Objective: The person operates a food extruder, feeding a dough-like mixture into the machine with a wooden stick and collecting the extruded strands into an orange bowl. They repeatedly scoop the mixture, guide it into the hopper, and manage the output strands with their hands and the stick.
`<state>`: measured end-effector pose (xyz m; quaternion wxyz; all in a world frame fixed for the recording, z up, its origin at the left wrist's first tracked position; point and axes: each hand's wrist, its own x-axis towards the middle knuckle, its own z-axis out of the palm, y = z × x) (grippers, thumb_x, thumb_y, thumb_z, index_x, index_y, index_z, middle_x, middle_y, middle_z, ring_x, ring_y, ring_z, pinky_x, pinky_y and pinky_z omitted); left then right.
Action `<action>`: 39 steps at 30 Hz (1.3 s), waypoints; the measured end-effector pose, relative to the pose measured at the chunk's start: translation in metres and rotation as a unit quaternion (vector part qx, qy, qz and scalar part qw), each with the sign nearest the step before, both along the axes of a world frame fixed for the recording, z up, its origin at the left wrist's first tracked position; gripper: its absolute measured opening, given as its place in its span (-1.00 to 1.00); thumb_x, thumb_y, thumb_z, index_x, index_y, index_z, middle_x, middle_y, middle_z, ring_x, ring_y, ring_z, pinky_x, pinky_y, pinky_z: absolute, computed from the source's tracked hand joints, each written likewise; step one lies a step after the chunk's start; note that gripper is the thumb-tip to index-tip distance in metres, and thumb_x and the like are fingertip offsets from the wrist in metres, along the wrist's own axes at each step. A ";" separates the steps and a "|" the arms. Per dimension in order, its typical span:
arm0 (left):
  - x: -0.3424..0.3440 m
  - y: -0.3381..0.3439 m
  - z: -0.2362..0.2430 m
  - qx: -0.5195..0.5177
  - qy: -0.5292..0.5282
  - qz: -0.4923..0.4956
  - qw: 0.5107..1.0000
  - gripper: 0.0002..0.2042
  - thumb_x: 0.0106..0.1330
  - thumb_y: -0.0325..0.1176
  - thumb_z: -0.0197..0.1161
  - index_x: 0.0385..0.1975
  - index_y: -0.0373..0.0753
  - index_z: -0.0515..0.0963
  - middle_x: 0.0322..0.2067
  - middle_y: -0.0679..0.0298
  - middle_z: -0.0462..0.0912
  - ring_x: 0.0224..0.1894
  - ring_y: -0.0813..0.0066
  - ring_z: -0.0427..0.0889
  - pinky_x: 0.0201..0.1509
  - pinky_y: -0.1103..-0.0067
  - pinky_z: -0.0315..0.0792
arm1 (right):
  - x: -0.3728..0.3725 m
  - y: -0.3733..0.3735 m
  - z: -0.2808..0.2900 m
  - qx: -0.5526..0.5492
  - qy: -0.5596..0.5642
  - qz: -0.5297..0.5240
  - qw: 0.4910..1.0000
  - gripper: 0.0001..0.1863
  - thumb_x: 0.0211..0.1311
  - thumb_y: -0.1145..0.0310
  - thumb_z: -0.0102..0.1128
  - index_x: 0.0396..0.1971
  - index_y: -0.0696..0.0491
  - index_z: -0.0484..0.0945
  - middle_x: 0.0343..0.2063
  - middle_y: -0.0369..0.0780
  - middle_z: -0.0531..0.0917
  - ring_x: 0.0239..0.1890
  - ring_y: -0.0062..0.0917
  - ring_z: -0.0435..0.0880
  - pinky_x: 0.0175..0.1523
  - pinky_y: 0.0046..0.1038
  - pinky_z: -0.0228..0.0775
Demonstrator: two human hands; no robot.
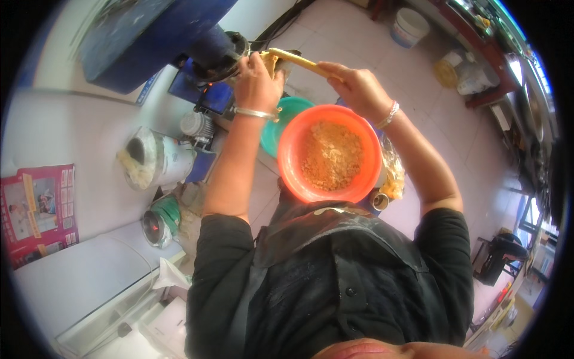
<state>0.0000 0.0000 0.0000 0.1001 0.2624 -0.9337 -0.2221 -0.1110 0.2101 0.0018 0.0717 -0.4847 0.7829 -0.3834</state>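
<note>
Person is standing over an orange bowl (330,154) of yellow crumbly meal, a teal bowl (281,122) half hidden behind it. Left hand (257,81) is closing its grip around the near end of a yellow strip (296,60) at the dark machine outlet (224,54); right hand (356,87) is pinching the strip's far end. Fingertips are hidden; what the strip is made of is hard to tell. Steel drum (152,158) is sitting left, its base cut off.
</note>
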 end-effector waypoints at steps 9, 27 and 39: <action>0.025 0.005 -0.052 -0.296 0.120 0.008 0.948 -0.09 0.09 -0.04 0.39 0.20 -0.68 0.12 0.21 -0.39 0.19 0.33 -0.25 0.17 0.44 0.21 0.10 | 0.019 -0.050 -0.003 0.050 0.078 0.026 0.995 -0.60 0.31 0.37 0.08 0.15 -0.10 0.50 -0.41 -0.03 0.67 -0.40 -0.13 0.67 -0.28 -0.19 0.51; 0.019 0.014 -0.073 -0.321 0.116 0.015 0.940 -0.13 0.07 0.08 0.37 0.18 -0.56 0.26 0.11 -0.22 0.43 0.18 -0.08 0.43 0.34 0.16 0.22 | -0.002 -0.040 0.025 0.147 0.148 0.079 0.975 -0.60 0.31 0.35 0.10 0.14 -0.05 0.49 -0.55 -0.04 0.64 -0.51 -0.18 0.65 -0.36 -0.24 0.51; 0.013 0.010 -0.071 -0.297 0.122 0.023 0.947 -0.18 0.02 0.07 0.39 0.12 -0.50 0.32 0.07 -0.17 0.48 0.15 -0.02 0.46 0.32 0.17 0.24 | -0.008 -0.067 0.010 0.128 0.163 0.087 0.975 -0.66 0.36 0.33 -0.02 0.10 -0.06 0.50 -0.52 -0.05 0.66 -0.45 -0.17 0.70 -0.36 -0.17 0.53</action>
